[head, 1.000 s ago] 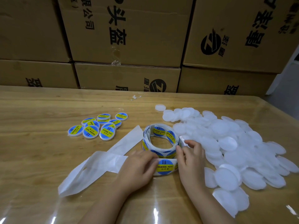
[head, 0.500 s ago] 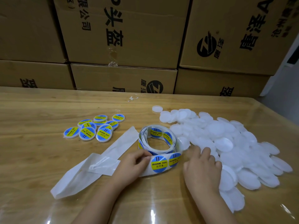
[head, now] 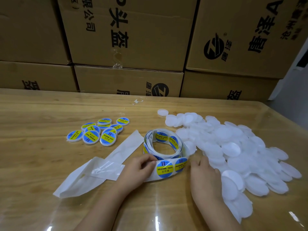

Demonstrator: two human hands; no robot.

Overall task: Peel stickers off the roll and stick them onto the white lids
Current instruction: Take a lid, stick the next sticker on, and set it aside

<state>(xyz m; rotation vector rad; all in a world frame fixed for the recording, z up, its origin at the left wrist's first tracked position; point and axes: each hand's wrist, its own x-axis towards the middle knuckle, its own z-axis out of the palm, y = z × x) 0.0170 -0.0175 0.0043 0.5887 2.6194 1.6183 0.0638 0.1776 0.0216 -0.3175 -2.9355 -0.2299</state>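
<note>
The sticker roll [head: 161,136], a loose coil of glossy white backing carrying round blue-and-yellow labels, stands near the middle of the wooden table [head: 33,155]. Its tail runs out at 6 o'clock, where the left hand [head: 138,170] pinches the backing at the edge of the first sticker [head: 165,169]. The right hand [head: 205,174], at 5 o'clock, lies flat with relaxed fingers, holding nothing. Smooth round white lids [head: 233,147] are heaped at 3 o'clock, labelled lids [head: 100,132] at 10, spent backing [head: 93,170] at 8, cartons [head: 130,39] at 12.
</note>
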